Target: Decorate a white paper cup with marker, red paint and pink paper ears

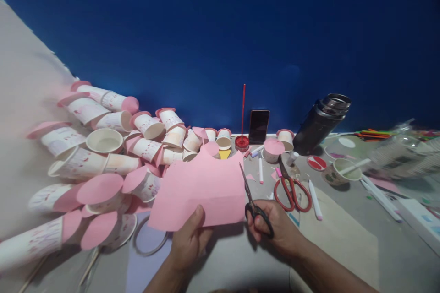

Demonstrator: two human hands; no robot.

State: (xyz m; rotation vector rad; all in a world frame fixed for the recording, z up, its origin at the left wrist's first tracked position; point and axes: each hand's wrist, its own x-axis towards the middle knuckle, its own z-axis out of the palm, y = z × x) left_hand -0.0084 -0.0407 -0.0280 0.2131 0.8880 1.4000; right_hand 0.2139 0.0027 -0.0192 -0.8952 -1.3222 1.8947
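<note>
paper (206, 187): pink | wall (220, 32): blue | cups (146, 149): white, red-marked | flask (313, 128): black

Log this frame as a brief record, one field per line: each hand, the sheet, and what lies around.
left hand: left hand grips the pink sheet by its lower edge
right hand: right hand holds black-handled scissors, blades beside the sheet's right edge
sheet state: curved cut-outs along the top edge
left side: many paper cups with pink discs
back: upright phone, dark flask
right side: red-handled scissors, white marker
</note>
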